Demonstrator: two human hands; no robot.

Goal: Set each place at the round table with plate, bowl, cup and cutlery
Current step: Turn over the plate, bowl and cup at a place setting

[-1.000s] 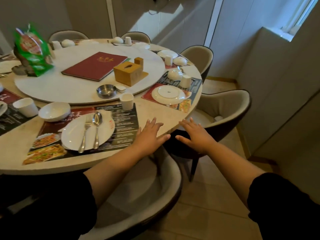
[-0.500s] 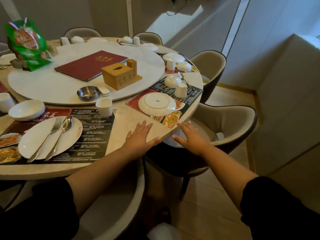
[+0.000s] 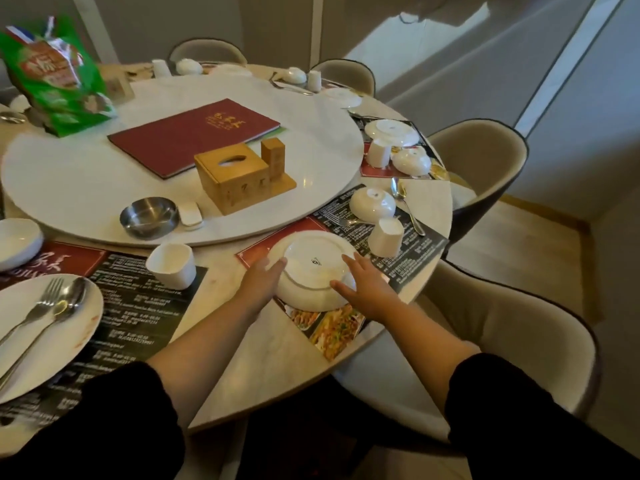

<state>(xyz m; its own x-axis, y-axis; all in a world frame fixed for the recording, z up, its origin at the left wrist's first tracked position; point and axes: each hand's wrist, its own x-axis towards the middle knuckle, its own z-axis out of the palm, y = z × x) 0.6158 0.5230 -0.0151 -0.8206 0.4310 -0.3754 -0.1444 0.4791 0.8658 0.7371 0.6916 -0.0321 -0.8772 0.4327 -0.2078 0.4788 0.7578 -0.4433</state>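
Head view: which step is in hand at this place?

— Turning the plate (image 3: 308, 276). It lies face-down on the placemat (image 3: 410, 259) near the right edge of the round table (image 3: 277, 362), its foot ring and maker's mark facing up. The left hand (image 3: 259, 282) sits against its left rim with straight fingers. The right hand (image 3: 363, 289) lies on its right side with fingers spread. Neither has closed on it, as far as I can tell.

— So nothing at this place is set yet?

— I'd say not. The bowl (image 3: 372, 201) and the cup (image 3: 385, 237) stand upside-down just beyond the plate. A fork (image 3: 349, 221) pokes out beside the bowl, and a spoon (image 3: 403, 202) lies to the right of it.

— What does the next move call for?

— Fingertips under the rim on both sides, I think, then a lift and a flip. The cup is near the plate's far right edge, so the turn wants to come toward the person, not away. After that the plate should go down centred on the placemat, right way up.

— And then?

— Bowl and cup righted, and the cutlery brought to the plate.
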